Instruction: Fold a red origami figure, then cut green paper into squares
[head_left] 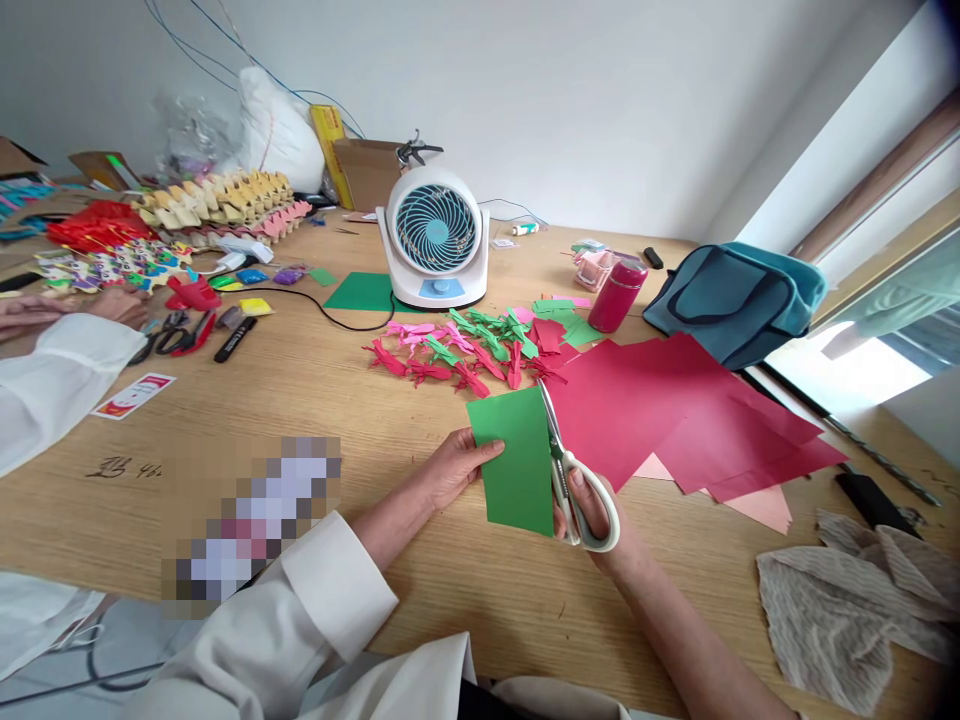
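Observation:
My left hand [459,468] pinches the left edge of a green sheet of paper [517,465], thumb on top and fingers behind it. In my right hand [589,510] is a pair of scissors with white handles [606,535]; thumb and fingers sit in the loops. Their blades lie along the sheet's right edge, pointing away from me. Just beyond the sheet lie cut and twisted paper pieces [469,345] in red, green and pink. Large red sheets [607,390] spread out to the right of the scissors.
A white fan [439,235] stands at the back, near a red bottle [619,297] and a blue bag [739,300]. A grey cloth [832,610] lies at the right edge. At far left, another person's sleeve [67,370] rests near scissors [176,335] and a black marker [235,340].

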